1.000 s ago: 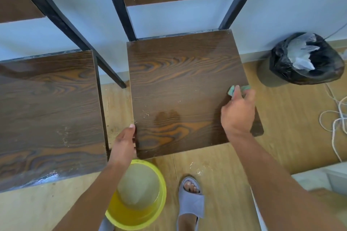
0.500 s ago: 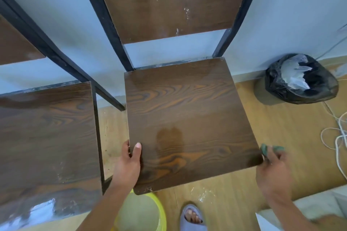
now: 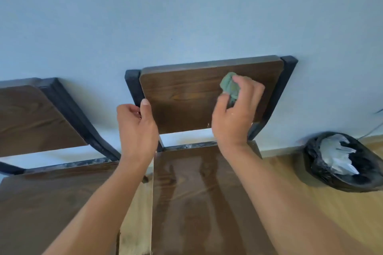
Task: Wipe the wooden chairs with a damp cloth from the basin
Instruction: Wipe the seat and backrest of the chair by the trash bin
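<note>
The right hand [image 3: 233, 118] clutches the bunched green cloth [image 3: 230, 87] against the chair's wooden backrest [image 3: 186, 99], while the left hand [image 3: 137, 126] grips that backrest's left edge.

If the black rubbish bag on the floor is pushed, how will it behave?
The black bag would probably crumple and give way, since its film looks thin and wrinkled. It likely slides or shifts easily: the pale crumpled stuff inside seems light. It is unlikely to roll, as it sits slumped on the floor.

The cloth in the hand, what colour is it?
Green: the cloth shows best in the head view, bunched in the right hand.
</note>
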